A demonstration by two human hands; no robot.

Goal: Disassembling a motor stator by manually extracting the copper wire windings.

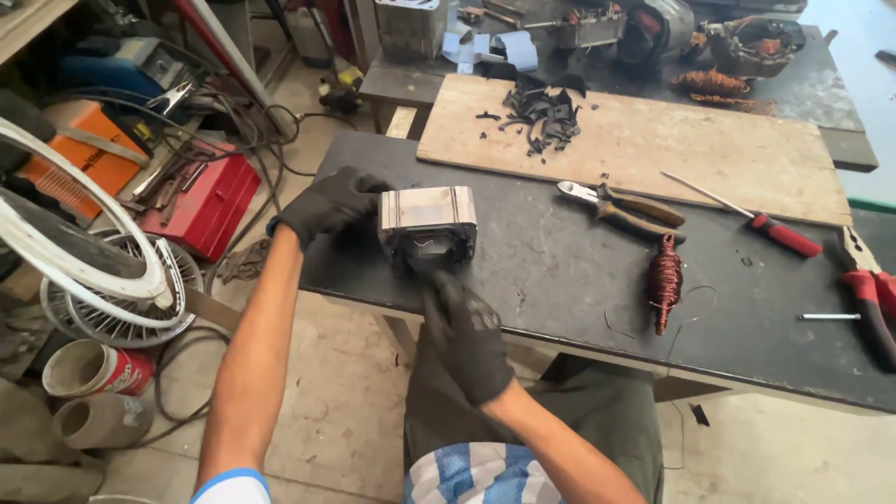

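A grey metal motor stator (pixel 427 224) is held at the near left edge of a dark worktable (pixel 560 271). It is gripped from its left side by the left hand (pixel 329 205), which is covered by a black glove, with the fingers curled against the block's side. The right hand (pixel 467 336), also gloved in black, is placed just below the stator's open face, its fingertips (pixel 439 285) touching the lower rim; whether those fingers are closed on anything cannot be told.

To the right, well apart from the hands, a coil of copper wire (pixel 665 280) is laid on the table. Above it, a pair of brown-handled cutters (pixel 621 207) is seen, and beside them a red-handled screwdriver (pixel 751 219) lies partly on a wooden board (pixel 672 145). Dark scraps (pixel 541 117) are piled on that board. At the far right edge, red-handled pliers (pixel 868 294) are laid.

On the floor to the left, a white fan guard (pixel 93 271) and a red toolbox (pixel 210 201) are seen.
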